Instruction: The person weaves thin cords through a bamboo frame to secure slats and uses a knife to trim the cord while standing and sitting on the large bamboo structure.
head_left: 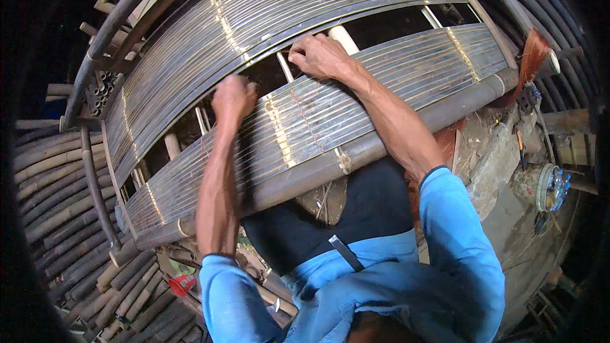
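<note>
A wide seat or bed of thin dark bamboo slats [305, 124] lies across my lap side, held in a bamboo frame with a thick front pole [362, 152]. A long gap splits it into a near section and a far section [279, 16]. My left hand [234, 98] is closed in a fist over the gap's left part. Over the gap's middle, my right hand [319, 56] is closed too, its fingertips pressed together near the far section's edge. Whatever either hand grips is hidden or too thin to make out. Pale crosspieces [344, 39] show inside the gap.
Stacked bamboo poles [60, 190] fill the left side, and more poles [540, 13] stand at the upper right. A reddish-brown cloth [532, 57] hangs at the frame's right end. A clear container [540, 187] stands on the right; a red object [182, 284] lies lower left.
</note>
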`<state>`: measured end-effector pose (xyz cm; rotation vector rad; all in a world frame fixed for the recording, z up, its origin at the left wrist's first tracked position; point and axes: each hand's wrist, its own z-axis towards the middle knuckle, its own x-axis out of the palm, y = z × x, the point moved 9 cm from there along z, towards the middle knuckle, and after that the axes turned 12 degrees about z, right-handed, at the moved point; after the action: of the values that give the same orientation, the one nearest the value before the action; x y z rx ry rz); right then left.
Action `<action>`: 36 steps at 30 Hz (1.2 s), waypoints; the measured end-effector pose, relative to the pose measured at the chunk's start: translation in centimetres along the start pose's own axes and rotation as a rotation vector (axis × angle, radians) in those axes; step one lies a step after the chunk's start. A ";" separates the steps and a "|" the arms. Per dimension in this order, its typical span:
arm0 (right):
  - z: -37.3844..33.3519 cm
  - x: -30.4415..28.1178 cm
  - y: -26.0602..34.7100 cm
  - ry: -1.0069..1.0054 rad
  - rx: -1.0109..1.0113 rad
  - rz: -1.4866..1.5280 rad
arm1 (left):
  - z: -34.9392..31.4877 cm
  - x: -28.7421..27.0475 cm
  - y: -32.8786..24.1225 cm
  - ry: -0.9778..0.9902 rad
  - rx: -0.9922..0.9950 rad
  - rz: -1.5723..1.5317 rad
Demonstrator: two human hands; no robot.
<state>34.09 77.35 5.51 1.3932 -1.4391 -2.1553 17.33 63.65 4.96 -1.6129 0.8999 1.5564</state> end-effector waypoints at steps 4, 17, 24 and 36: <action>0.2 2.0 -1.3 0.145 0.107 0.021 | 3.5 6.1 -4.9 0.315 0.019 -0.486; -2.4 0.5 2.0 0.328 -0.117 0.677 | -6.2 -5.1 -10.0 -0.328 0.398 -0.331; -8.5 -2.0 6.9 -0.244 -0.407 0.395 | -18.6 -10.7 -2.5 -0.344 0.087 -0.937; -14.8 7.7 16.6 -0.069 -0.732 0.362 | -32.5 -13.6 4.6 -0.447 0.106 -1.937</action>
<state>36.39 55.17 13.06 0.7347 -0.7006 -2.1543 29.36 33.40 19.12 -1.0695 -0.7779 0.3026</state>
